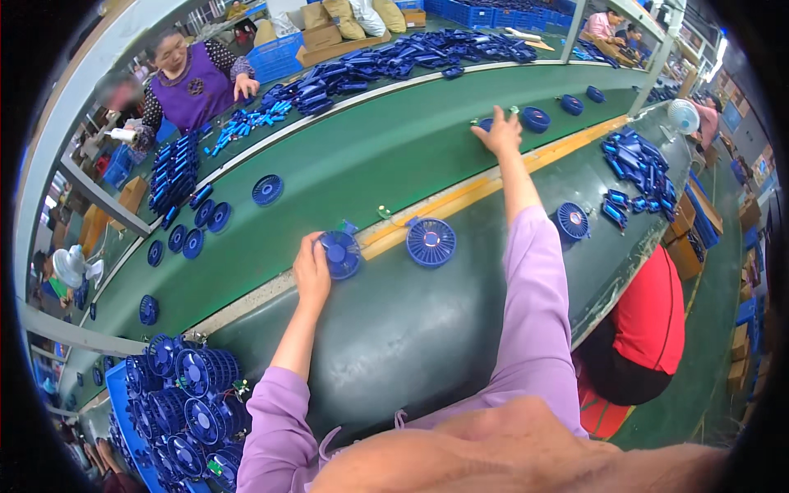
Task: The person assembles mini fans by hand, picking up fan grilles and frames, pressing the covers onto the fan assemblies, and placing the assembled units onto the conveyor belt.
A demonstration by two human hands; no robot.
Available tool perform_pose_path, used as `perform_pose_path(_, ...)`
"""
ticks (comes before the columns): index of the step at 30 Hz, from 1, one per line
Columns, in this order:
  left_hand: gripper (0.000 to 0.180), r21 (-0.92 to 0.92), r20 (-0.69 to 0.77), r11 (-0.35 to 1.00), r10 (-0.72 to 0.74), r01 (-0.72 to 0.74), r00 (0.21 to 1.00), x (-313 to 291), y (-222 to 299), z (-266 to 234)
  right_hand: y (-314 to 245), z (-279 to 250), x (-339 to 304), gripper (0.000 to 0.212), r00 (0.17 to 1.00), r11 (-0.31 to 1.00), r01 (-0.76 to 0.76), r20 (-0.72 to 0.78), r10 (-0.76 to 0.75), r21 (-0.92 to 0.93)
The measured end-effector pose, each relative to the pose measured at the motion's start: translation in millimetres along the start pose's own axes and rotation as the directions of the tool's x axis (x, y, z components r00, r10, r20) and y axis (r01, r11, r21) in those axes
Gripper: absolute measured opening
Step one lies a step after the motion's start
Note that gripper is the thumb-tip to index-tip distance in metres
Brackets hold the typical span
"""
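My left hand (311, 273) is closed on the rim of a blue fan head (342, 256) at the near edge of the green belt. Just right of it, a second fan head with a round grille (431, 242) lies on the dark worktop, a small wired green board (384, 212) beside it. My right arm stretches far forward over the belt. There my right hand (503, 133), fingers spread, is over another blue fan part (485, 124), which it partly hides; whether it touches the part I cannot tell. A further fan head (573, 221) lies right of my right forearm.
Blue fan parts (267, 190) are scattered along the green belt (362, 185). A blue crate (131, 427) of fan heads stands at lower left. Blue handles (637, 160) are piled at right. Across the belt a person in purple (193, 86) works; someone in red (649, 320) bends at right.
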State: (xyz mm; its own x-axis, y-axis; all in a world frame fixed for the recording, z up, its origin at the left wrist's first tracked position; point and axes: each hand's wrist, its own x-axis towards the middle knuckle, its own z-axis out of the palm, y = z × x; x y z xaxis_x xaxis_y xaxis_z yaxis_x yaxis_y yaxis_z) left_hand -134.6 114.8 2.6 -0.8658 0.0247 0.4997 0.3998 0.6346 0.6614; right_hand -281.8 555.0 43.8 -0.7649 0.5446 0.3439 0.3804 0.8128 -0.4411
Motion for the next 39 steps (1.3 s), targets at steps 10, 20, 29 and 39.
perform_pose_path(10,0.025,-0.025,0.035,0.999,0.023,-0.022,0.999,6.1,12.7,10.5,66.7,18.3,-2.5,0.056,0.941,0.973,0.23,-0.248,-0.231,-0.035)
perform_pose_path(20,0.025,-0.063,-0.037,0.998,0.004,-0.006,0.999,0.4,0.8,1.2,25.4,-84.9,-186.6,0.06,0.848,0.846,0.529,-0.029,-0.529,0.067)
perform_pose_path(29,0.019,-0.198,-0.101,0.98,0.007,-0.027,0.995,5.9,-2.8,12.3,-41.9,-80.1,-164.6,0.055,0.756,0.759,0.632,0.092,-0.649,0.156)
perform_pose_path(39,0.027,-0.33,-0.137,0.94,-0.135,0.084,0.981,-2.6,1.7,-1.9,-157.1,44.3,-106.3,0.064,0.775,0.796,0.589,0.183,-0.605,0.139)
